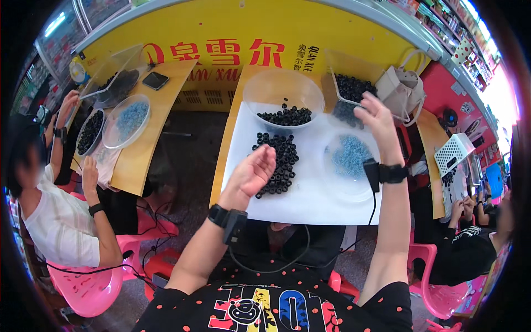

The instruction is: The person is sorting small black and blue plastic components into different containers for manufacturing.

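My left hand [252, 172] hovers at the left side of a loose pile of black beads [285, 166] on a white sheet [240, 144]. Its fingers are curled in and pressed together, and I cannot make out anything in them. My right hand [381, 120] is raised at the near right corner of a clear box of black beads [353, 87], fingers apart, with nothing visible in them. Between my arms, toward the right, a clear shallow dish [344, 192] holds small pale blue beads [352, 157]. Behind the pile stands a round clear tub [260, 99] with more black beads.
A cream handbag [402, 88] sits beyond my right hand. A dark cable [298, 264] runs between my wristbands. At left, a person [63, 227] works at another table [160, 110] with beads and a phone [155, 81]. Another person [459, 249] sits at right, near a white perforated basket [453, 155].
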The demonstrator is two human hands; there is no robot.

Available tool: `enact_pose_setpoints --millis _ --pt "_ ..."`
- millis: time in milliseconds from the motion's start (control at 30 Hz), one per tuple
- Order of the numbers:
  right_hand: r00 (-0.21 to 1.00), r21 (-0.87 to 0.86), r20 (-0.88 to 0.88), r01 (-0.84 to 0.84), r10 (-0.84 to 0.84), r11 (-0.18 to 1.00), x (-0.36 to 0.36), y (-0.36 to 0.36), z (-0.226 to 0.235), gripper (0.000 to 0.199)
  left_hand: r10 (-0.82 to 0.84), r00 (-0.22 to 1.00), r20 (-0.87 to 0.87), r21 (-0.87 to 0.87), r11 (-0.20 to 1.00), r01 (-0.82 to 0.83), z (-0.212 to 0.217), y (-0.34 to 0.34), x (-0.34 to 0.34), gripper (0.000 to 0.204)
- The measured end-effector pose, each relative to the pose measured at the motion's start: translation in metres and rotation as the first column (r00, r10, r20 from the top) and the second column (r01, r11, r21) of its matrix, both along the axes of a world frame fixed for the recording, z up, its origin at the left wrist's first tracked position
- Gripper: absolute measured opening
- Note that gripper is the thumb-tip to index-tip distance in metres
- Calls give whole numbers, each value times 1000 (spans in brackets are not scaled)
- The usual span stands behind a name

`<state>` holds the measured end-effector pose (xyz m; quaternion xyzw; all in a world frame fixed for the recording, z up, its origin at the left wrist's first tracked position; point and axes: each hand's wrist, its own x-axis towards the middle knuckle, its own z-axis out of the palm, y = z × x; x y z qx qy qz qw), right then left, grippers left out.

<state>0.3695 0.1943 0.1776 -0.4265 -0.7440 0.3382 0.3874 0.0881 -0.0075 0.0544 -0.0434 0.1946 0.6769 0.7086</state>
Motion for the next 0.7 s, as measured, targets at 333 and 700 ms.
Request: enact_pose_setpoints --millis 333,700 --pt "939 -311 149 -253 310 916 -4 -135 -24 28 -141 602 -786 36 962 272 104 102 -82 14" --pt "940 -485 130 -218 317 847 10 -188 -62 29 238 -794 -560 -268 855 444 -4 289 -74 30"
